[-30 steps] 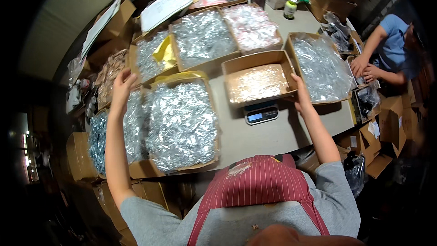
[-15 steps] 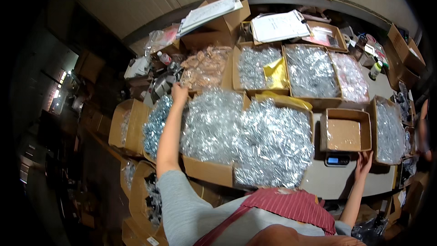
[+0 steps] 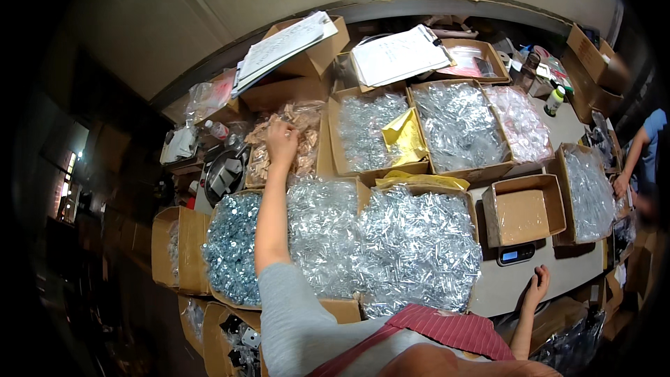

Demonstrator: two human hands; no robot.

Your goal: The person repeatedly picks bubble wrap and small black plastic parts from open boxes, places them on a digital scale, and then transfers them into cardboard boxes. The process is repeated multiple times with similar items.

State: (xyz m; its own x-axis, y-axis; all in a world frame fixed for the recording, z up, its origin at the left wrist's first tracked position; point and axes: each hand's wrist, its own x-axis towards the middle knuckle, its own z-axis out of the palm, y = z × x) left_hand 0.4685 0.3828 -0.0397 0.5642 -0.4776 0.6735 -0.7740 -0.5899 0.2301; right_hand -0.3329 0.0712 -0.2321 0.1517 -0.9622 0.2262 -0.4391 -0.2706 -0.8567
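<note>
My left hand (image 3: 282,144) reaches into a box of small brown packets (image 3: 307,157). Its fingers bend down together among them; what they pinch is hidden. My right hand (image 3: 537,285) rests palm up over the table's near right, fingers loosely curled and apart, holding nothing. Just beyond it is a small digital scale (image 3: 516,255) with a lit blue display. An open cardboard box (image 3: 494,220) stands at the scale's far side, its brown bottom showing. Below my left forearm lie a box of bluish metal pieces (image 3: 234,251) and a heap of clear bags with silvery parts (image 3: 321,237).
A large pile of silvery parts (image 3: 419,251) fills the middle box. Behind are boxes of bagged parts (image 3: 460,126), a yellow packet (image 3: 405,138), and clipboards with papers (image 3: 398,56). A bottle (image 3: 555,101) stands far right. Another person's hand (image 3: 620,185) is at the right edge.
My left hand has moved from the brown packets' box edge in over its middle. My right hand has come away from the empty box toward me. The view has shifted.
</note>
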